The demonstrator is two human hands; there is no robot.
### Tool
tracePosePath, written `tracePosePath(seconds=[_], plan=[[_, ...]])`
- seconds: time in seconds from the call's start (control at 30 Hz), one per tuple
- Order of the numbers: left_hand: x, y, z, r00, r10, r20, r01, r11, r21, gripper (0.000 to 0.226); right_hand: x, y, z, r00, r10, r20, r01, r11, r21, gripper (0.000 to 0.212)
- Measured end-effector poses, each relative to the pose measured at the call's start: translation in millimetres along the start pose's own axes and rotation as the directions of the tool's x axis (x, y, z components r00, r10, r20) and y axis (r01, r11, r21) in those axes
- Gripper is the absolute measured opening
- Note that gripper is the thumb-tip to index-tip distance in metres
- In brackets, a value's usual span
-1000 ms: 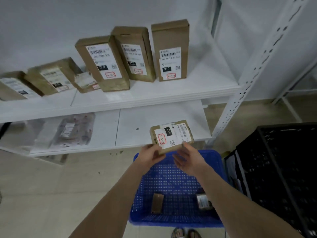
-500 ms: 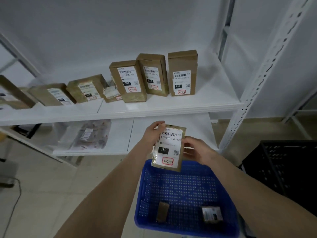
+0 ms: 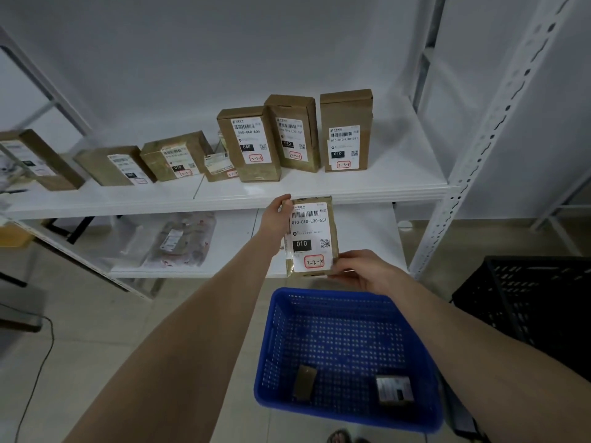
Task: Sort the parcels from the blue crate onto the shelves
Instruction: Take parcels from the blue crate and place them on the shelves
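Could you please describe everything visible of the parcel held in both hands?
The parcel is a flat brown package, seemingly cardboard, held upright with its white label facing the camera. The label shows a barcode, the code 010-010-L30-551, a black block reading 010, a QR code and a handwritten number in a red box. The left hand grips its top left corner; the right hand pinches its bottom right corner. It is held above the blue crate.
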State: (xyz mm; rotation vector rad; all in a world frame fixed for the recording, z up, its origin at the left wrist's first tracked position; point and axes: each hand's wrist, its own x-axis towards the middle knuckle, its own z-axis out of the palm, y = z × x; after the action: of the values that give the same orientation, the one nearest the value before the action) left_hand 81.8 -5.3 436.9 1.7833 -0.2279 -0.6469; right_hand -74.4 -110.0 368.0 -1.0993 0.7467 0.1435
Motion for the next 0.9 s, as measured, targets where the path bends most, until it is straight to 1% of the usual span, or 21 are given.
tracePosePath(seconds=[0.13, 0.33, 0.53, 0.67, 0.9], plan=[[-5, 9, 0, 0.999, 0.035, -0.013, -0.035, 0.999, 0.030, 0.031, -5, -4, 0, 0.999, -0.020, -0.049, 0.021, 1.000, 0.023, 0.023], [-10, 23, 6, 0.993, 0.081, -0.085, -0.077, 0.996, 0.053, 0.025, -17, -16, -9, 0.998, -0.045, -0.054, 0.045, 0.999, -0.004, 0.023], [-18, 39, 17, 0.988, 0.134, -0.081, -0.128, 0.989, 0.073, 0.025, -27, -25, -17, 0.995, -0.083, -0.061, 0.081, 0.996, -0.022, 0.023], [-23, 46, 23, 0.989, 0.133, -0.062, -0.128, 0.989, 0.079, 0.028, -32, -28, -23, 0.993, -0.096, -0.068, 0.096, 0.995, -0.009, 0.023], [-28, 63, 21, 0.983, 0.177, -0.056, -0.170, 0.979, 0.116, 0.029, -37, -42, -20, 0.989, -0.130, -0.070, 0.129, 0.992, -0.019, 0.024]])
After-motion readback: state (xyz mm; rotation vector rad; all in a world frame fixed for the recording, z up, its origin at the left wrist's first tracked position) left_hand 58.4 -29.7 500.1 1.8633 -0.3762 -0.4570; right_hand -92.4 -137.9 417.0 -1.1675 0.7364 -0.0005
